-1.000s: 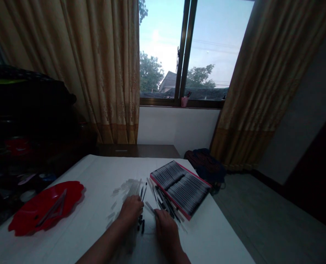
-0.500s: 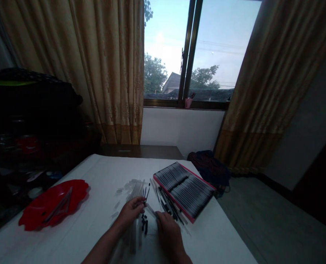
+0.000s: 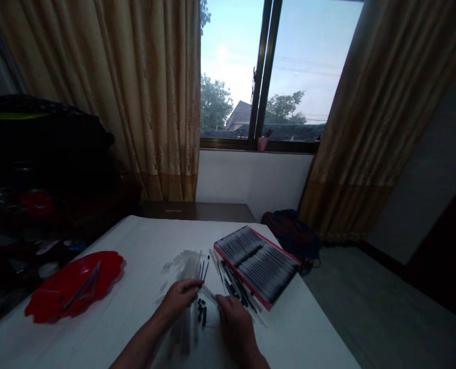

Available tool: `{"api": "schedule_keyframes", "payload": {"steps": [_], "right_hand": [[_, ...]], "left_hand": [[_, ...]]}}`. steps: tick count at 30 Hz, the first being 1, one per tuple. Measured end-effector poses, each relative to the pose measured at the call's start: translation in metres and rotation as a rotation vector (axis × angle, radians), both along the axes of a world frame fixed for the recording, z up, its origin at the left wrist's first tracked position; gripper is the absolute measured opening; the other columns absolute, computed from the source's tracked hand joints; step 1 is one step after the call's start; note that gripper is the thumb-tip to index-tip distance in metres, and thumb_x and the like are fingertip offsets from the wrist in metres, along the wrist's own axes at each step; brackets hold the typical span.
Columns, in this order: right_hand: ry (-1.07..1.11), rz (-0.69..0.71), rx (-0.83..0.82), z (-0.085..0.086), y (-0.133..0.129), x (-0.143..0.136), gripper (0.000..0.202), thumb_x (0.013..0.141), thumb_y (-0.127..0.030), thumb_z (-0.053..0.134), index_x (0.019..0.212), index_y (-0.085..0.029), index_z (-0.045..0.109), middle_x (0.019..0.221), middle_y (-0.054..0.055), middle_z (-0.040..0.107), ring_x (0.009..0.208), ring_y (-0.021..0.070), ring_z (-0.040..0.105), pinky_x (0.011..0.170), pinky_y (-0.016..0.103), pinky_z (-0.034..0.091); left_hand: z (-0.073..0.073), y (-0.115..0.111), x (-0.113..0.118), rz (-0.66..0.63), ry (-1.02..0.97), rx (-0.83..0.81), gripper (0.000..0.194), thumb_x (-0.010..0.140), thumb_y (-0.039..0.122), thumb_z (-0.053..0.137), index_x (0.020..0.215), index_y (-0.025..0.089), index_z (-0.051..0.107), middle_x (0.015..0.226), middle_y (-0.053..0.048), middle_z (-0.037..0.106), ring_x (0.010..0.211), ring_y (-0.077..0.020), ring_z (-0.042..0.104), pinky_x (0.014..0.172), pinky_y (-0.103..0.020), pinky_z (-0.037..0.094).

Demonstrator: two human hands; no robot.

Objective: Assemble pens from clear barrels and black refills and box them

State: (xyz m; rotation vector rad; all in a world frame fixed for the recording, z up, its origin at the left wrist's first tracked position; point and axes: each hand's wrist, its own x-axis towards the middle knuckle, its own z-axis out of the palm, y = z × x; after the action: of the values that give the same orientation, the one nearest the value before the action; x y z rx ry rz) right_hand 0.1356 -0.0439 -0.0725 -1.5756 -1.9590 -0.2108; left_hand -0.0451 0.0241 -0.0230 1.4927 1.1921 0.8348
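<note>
A slim clear pen barrel (image 3: pixel 210 293) runs slanted between my two hands above the white table. My right hand (image 3: pixel 236 320) is closed round its lower end. At its upper end, the fingers of my left hand (image 3: pixel 179 298) are pinched together; a smaller part may be hidden in them. Just beyond those fingertips are a few thin dark sticks (image 3: pixel 202 270), like pen refills. Small black caps (image 3: pixel 201 303) lie between the hands, with a longer black piece (image 3: pixel 204 316) below them. More clear barrels (image 3: pixel 190 267) lie behind and under my left hand.
A red-edged box (image 3: pixel 258 264) filled with rows of pens sits at the right. Loose dark pens (image 3: pixel 240 289) lie along its near side. At the left, a red scalloped dish (image 3: pixel 39 305) holds a clear triangular item (image 3: pixel 91 282). The table's right edge drops to the floor.
Both hands keep the barrel between them. My left hand has shifted slightly down, and the barrel has moved a little with the hands. The things on the table stay in place.
</note>
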Motion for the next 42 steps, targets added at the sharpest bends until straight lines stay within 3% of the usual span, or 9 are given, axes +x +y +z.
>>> {"api": "schedule_keyframes", "payload": {"steps": [4,11,17,24,29,33,37,42], "right_hand": [[-0.004,-0.019,-0.032,0.002,0.0,-0.002,0.03,0.08,-0.006,0.053,0.101,-0.025,0.063,0.084,0.003,0.068,0.075,0.0157,0.063,0.063,0.021,0.042],[-0.041,-0.029,0.004,0.0,0.0,0.0,0.035,0.078,-0.006,0.055,0.105,-0.026,0.062,0.083,0.003,0.067,0.073,0.02,0.063,0.063,0.026,0.042],[0.157,0.074,0.074,-0.009,0.003,0.003,0.026,0.084,-0.01,0.044,0.104,-0.019,0.057,0.088,0.006,0.067,0.076,0.0176,0.065,0.065,0.024,0.046],[0.332,0.143,0.077,-0.006,0.001,0.006,0.011,0.086,-0.02,0.045,0.087,-0.021,0.056,0.076,0.003,0.063,0.068,0.0163,0.062,0.061,0.023,0.047],[0.289,0.135,0.026,-0.002,0.0,0.006,0.021,0.09,-0.022,0.043,0.096,-0.023,0.062,0.084,0.005,0.067,0.076,0.0172,0.065,0.067,0.024,0.049],[0.355,0.14,0.026,-0.006,0.0,0.005,0.026,0.086,-0.026,0.048,0.109,-0.02,0.057,0.086,0.005,0.068,0.073,0.0172,0.066,0.064,0.024,0.05],[0.404,0.137,0.003,-0.006,0.0,0.006,0.013,0.087,-0.025,0.046,0.091,-0.021,0.058,0.075,0.002,0.065,0.066,0.0157,0.064,0.06,0.022,0.048],[0.355,0.167,0.01,-0.005,0.0,0.007,0.022,0.092,-0.026,0.04,0.086,-0.023,0.062,0.078,0.003,0.066,0.073,0.0156,0.065,0.066,0.021,0.048]], "left_hand": [[0.002,0.0,-0.001,-0.04,0.103,0.061,0.045,0.066,0.039,0.056,0.099,0.013,0.07,0.068,-0.001,0.065,0.057,-0.0132,0.053,0.053,-0.024,0.041],[0.018,-0.003,-0.009,-0.114,0.268,0.262,0.029,0.071,0.028,0.054,0.091,0.021,0.074,0.091,-0.004,0.069,0.089,-0.0197,0.06,0.083,-0.028,0.043],[0.026,-0.005,-0.01,-0.2,0.486,0.404,0.03,0.078,0.025,0.049,0.098,0.024,0.071,0.095,-0.003,0.07,0.09,-0.0182,0.062,0.082,-0.026,0.044],[0.02,-0.004,-0.011,-0.164,0.467,0.351,0.029,0.075,0.024,0.05,0.095,0.021,0.07,0.098,-0.004,0.072,0.092,-0.0192,0.063,0.082,-0.026,0.045],[0.021,-0.004,-0.015,-0.159,0.441,0.312,0.028,0.072,0.026,0.052,0.091,0.021,0.071,0.095,-0.003,0.073,0.091,-0.0194,0.063,0.082,-0.026,0.045],[0.021,-0.004,-0.016,-0.148,0.414,0.283,0.029,0.072,0.027,0.051,0.092,0.021,0.071,0.093,-0.002,0.073,0.087,-0.0186,0.064,0.079,-0.025,0.046],[0.019,-0.004,-0.016,-0.142,0.385,0.25,0.029,0.071,0.028,0.05,0.09,0.02,0.071,0.088,-0.001,0.073,0.081,-0.0181,0.063,0.075,-0.025,0.046],[0.014,-0.005,-0.019,-0.147,0.343,0.206,0.032,0.071,0.031,0.049,0.091,0.017,0.071,0.086,-0.003,0.073,0.077,-0.0184,0.063,0.071,-0.026,0.046]]}}
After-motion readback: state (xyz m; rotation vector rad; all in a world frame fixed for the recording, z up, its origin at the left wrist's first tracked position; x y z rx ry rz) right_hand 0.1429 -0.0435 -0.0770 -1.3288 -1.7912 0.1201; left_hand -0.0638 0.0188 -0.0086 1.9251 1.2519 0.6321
